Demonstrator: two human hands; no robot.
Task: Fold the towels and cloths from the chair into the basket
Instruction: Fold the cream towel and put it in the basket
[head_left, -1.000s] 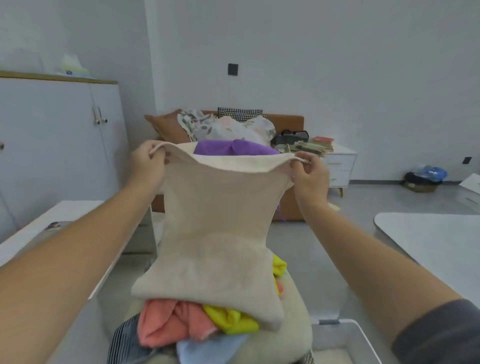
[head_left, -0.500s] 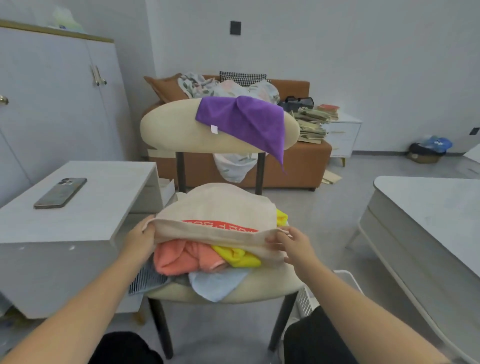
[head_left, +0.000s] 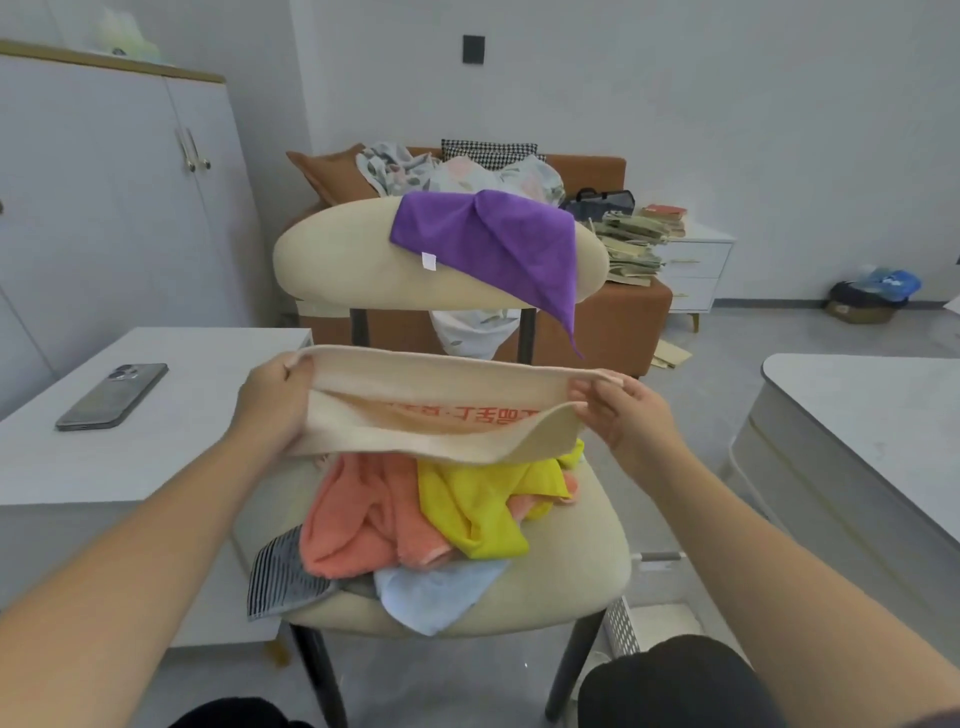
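While the beige towel (head_left: 441, 384) lay flat on top of the pile half a second ago, with both hands low at its near edge, it now hangs raised above the chair seat (head_left: 571, 561), stretched between the two hands. The left hand (head_left: 270, 400) pinches the left end of the upper edge between thumb and curled fingers. The right hand (head_left: 623, 415) pinches the right end in the same way. The towel is doubled, and its two layers gape toward the camera, showing red lettering on the inner face. Whether its lower fold touches the pile cannot be told. The pile and the purple cloth (head_left: 493, 239) have not shifted.

Count of items:

- Towels and cloths – six in total.
- One beige towel is held in the hands.
- Four lie heaped on the seat: a salmon towel (head_left: 363, 514), a yellow cloth (head_left: 467, 499), a pale blue cloth (head_left: 431, 592) and a grey striped cloth (head_left: 280, 571). The last two hang over the front edge.
- One purple cloth is draped over the backrest (head_left: 332, 260), with one corner hanging down on the right.
- Basket – one white perforated basket (head_left: 621, 626), on the floor just beside the chair's right front leg and partly hidden by the right forearm.
- Phone – one phone (head_left: 111, 397), lying face down on the white table (head_left: 156, 467) to the left.
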